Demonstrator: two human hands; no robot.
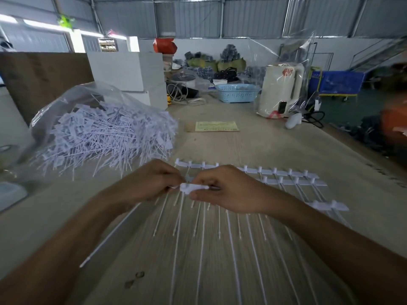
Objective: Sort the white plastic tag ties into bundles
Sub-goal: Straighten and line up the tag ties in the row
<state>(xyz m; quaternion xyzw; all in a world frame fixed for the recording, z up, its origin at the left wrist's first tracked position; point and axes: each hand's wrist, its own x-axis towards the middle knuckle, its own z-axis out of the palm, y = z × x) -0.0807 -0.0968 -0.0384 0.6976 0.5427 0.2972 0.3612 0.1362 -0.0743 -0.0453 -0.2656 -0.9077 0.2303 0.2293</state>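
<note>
A white plastic tag tie (193, 187) is held between both hands above the table's middle. My left hand (152, 181) pinches its left end, and my right hand (226, 190) grips its flat tag head. Under my hands lie several tag ties in rows (290, 175), heads side by side at the far end, thin tails pointing towards me. One tie's tail (110, 236) slants down to the left. A big heap of loose tag ties (105, 137) spills from a clear plastic bag (72, 95) at the left.
A yellow paper sheet (217, 126) lies further back on the wooden table (275, 139). A blue basket (236, 92), a white kettle in plastic wrap (279, 89) and white boxes (130, 71) stand at the far end. A brown board (41, 78) stands at the back left.
</note>
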